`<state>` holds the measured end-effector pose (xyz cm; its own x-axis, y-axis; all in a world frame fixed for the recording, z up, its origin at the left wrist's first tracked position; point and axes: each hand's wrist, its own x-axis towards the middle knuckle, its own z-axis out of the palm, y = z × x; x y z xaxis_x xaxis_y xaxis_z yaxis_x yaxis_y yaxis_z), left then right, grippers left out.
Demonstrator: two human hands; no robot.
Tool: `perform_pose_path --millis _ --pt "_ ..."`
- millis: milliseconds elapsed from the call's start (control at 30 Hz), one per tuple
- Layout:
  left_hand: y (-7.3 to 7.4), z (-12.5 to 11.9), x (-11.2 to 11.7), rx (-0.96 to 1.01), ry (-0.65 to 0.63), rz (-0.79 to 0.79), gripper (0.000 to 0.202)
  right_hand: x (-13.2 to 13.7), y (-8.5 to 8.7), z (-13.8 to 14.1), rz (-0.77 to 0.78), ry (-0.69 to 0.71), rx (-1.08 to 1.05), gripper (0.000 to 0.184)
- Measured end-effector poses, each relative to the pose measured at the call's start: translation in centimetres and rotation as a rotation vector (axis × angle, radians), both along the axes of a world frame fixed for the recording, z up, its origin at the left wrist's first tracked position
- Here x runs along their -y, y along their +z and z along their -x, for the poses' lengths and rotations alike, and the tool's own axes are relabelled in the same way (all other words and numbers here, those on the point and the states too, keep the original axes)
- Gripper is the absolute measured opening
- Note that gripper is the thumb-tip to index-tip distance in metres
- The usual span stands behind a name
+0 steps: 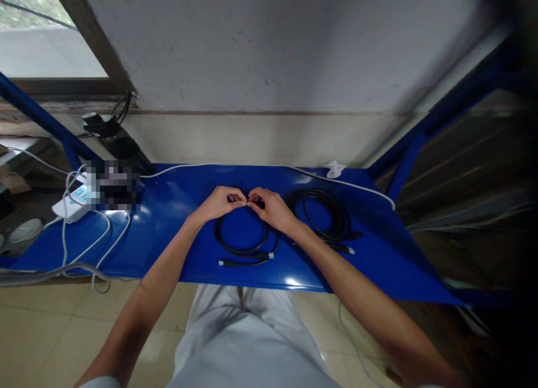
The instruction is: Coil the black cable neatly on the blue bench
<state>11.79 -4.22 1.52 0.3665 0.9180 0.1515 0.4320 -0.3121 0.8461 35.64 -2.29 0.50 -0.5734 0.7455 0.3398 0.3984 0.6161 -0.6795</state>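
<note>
My left hand [225, 202] and my right hand [267, 204] meet fingertip to fingertip over the far side of a black coiled cable [241, 252]. Thumb and forefinger are pinched together on each; whatever lies between them is too small and hidden to name. Two pale-tipped plugs of this cable, a near-left one [227, 263] and a right one [269, 255], rest at the coil's near side. Beside my right forearm lies a thicker coil of black cable [336, 225], partly covered by that arm, with its own plug [348, 250] pointing right.
The blue table [163, 231] carries a white power strip [75, 203] with looping white cords at the left. A dark bottle-like object [120, 144] leans near the wall. A white cord [340, 181] runs along the back, past a crumpled white scrap [335, 169]. Blue posts [406, 164] frame the table.
</note>
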Motion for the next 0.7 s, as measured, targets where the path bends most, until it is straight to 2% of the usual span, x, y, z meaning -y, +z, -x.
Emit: perform_pose_path --millis 133,700 --pt "0.24 -0.10 0.19 -0.005 -0.018 -0.008 0.020 -0.15 -0.11 -0.10 -0.058 0.008 0.042 0.005" --pt "-0.16 -0.69 0.22 0.010 0.028 -0.024 0.020 -0.20 0.00 -0.13 -0.016 0.032 0.031 0.010"
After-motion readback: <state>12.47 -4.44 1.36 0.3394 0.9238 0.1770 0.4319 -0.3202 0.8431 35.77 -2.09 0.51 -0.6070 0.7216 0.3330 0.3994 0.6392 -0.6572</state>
